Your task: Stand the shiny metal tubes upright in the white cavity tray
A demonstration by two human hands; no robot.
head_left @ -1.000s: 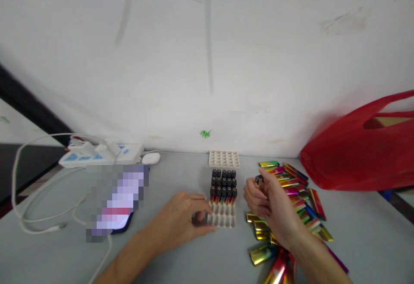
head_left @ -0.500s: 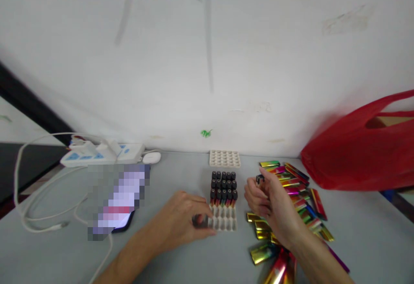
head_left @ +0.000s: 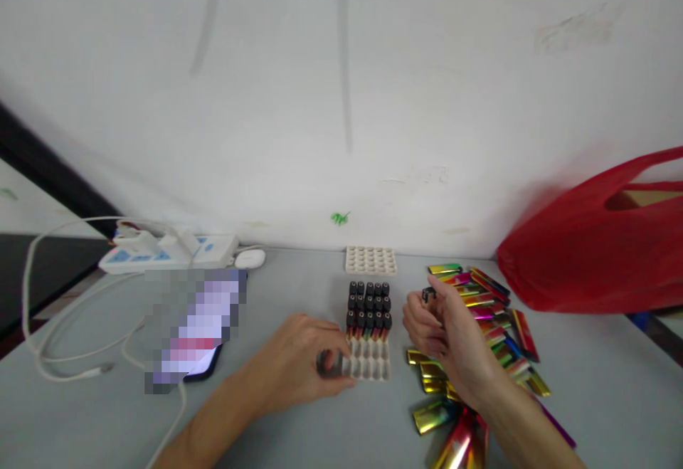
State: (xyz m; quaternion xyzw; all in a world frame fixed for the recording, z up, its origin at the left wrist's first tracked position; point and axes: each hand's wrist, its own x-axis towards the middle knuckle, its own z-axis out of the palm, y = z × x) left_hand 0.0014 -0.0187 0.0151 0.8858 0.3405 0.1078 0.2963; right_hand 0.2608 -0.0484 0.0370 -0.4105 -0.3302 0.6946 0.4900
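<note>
A pale tray (head_left: 371, 369) with rows of pockets lies on the grey table. Its far rows hold several upright pieces (head_left: 369, 319) with black tops and shiny red-gold bodies; pockets in the near rows show bare. My left hand (head_left: 306, 359) is curled at the tray's left edge, thumb on the near side and fingers on the far side. A dark patch shows in the gap of that hand; I cannot make out what it is. To the right of the tray, my right hand (head_left: 440, 323) is closed with a small black part (head_left: 428, 294) poking out at the top.
Shiny multicoloured metallic pieces (head_left: 435, 415) lie scattered under and around the right forearm. A second pale tray (head_left: 371, 260) rests by the wall. At left are a phone (head_left: 208, 327), cables and a power strip (head_left: 171, 254); at right, a red bag (head_left: 587, 262).
</note>
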